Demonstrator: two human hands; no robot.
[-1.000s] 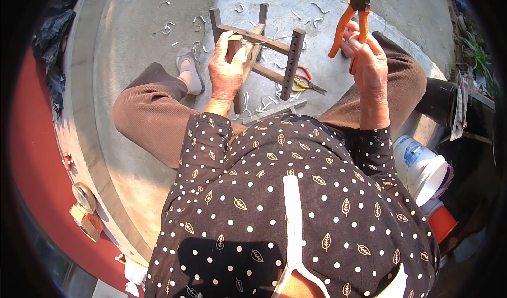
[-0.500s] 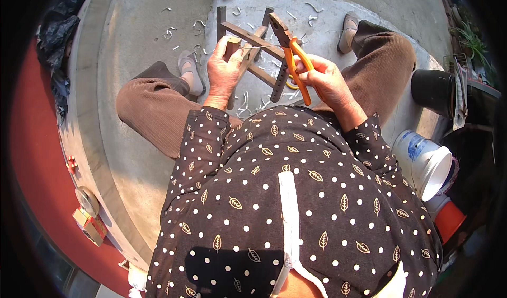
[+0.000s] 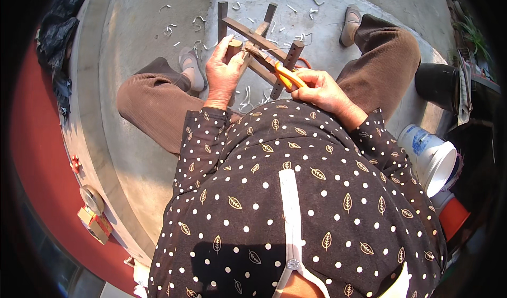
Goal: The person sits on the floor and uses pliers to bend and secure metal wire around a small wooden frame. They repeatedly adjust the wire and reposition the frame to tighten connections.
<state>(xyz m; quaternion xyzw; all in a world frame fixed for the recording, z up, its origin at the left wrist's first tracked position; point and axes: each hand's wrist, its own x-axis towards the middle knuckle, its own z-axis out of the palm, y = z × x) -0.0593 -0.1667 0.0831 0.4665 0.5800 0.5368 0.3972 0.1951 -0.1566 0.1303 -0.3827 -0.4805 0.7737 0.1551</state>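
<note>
Between my knees stands a dark wooden frame of crossed legs and bars, like a folding stool without a seat. My left hand is closed round the top of its near left post. In my right hand is a pair of pliers with orange handles. The plier jaws reach left to the post, close to my left thumb and fingertips. A thin wire runs by the jaws and across the frame; what exactly the jaws grip is too small to tell. The near right post has a row of holes.
Short white scraps lie scattered over the concrete floor. To my right are a black bucket, a tipped white bucket and a red container. Black plastic sheeting lies along the left ledge, with a small box lower down.
My right hand has lowered and tilted the pliers to the left, bringing their jaws from above the frame to the post beside my left fingers. My left hand keeps its hold.
</note>
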